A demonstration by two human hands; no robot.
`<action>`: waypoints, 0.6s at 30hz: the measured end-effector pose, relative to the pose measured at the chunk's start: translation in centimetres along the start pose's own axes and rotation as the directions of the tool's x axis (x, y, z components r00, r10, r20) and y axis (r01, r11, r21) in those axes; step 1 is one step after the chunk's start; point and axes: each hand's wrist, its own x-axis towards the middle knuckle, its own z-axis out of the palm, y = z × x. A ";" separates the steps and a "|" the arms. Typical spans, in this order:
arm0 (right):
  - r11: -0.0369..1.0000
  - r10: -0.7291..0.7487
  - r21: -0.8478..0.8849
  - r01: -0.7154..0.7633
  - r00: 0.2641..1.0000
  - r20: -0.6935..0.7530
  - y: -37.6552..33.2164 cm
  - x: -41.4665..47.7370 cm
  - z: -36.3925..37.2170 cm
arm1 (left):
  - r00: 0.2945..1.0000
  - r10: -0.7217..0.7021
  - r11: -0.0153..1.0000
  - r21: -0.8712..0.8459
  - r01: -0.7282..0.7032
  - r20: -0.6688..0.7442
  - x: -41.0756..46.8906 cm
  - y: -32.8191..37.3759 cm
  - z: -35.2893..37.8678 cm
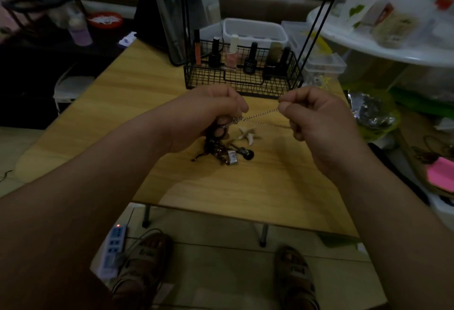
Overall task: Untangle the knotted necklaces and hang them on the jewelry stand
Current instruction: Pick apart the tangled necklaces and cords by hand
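A knot of dark cords and pendants (222,148) hangs from my left hand (211,110) down onto the wooden table (245,186). My left hand grips the top of that knot. A thin silver chain (261,113) runs taut from the knot to my right hand (312,115), which pinches it between thumb and forefinger. A second strand of the chain runs lower, toward my right palm. A white tooth-shaped pendant (247,135) lies on the table below the chain. Two thin black rods (317,24) rise at the back; whether they belong to the jewelry stand I cannot tell.
A black wire basket (242,81) with several nail polish bottles stands just behind my hands. Clear plastic boxes (324,61) sit to its right, a dark upright mirror-like panel (169,14) to its left. A cluttered white shelf (383,46) is at right. A power strip (114,248) lies on the floor.
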 end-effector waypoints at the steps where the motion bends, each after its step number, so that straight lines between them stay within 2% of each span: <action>1: 1.000 0.005 -0.013 -0.005 1.000 -0.003 0.1 -0.1 0.1 | 1.000 -0.008 1.000 -0.019 0.008 0.006 0.0 -0.1 0.1; 8: 0.968 -0.056 -0.248 0.032 0.994 -0.089 0.3 -0.5 0.9 | 0.999 -0.012 0.996 -0.088 0.015 0.038 0.1 0.0 0.5; 14: 0.986 0.094 -0.156 -0.064 0.976 0.197 0.0 -2.4 2.3 | 0.999 0.017 0.998 -0.059 -0.015 0.031 0.5 -0.3 0.3; 18: 0.993 0.111 -0.078 -0.093 0.956 0.272 0.0 -2.3 2.5 | 0.997 0.069 0.997 -0.018 -0.068 0.031 0.4 -0.3 0.4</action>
